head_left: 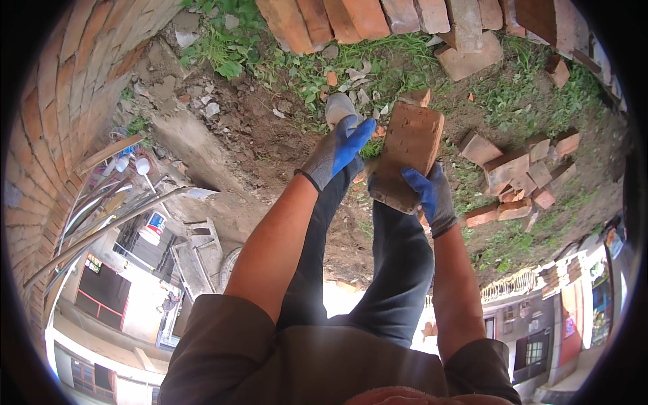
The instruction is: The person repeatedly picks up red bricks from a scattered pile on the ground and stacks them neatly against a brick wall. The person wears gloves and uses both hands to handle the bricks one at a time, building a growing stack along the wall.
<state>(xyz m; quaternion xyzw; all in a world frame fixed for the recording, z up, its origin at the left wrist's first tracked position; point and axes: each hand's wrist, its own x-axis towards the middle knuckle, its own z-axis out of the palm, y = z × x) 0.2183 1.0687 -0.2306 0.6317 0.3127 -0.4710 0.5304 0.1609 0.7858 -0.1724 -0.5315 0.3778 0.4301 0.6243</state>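
Weedy, muddy ground [250, 115] bears a jumbled pile of red bricks [516, 172], pale stone chips [361, 79] and a brick row [358, 20].

Held brick [413, 138]: orange-brown, darkening to brown at its lower end
Left glove [332, 154]: grey with blue
Right glove [432, 194]: blue and grey
Trousers [403, 270]: near-black
Wall [50, 121]: orange-brown, coursed brick pattern
Bucket [154, 228]: white, blue and red

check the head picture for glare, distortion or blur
Head view: the brick wall bows along the left rim; black vignetting fills the corners; a patch between the dark trouser legs is blown out to white; the held brick is sharp enough to show pits.
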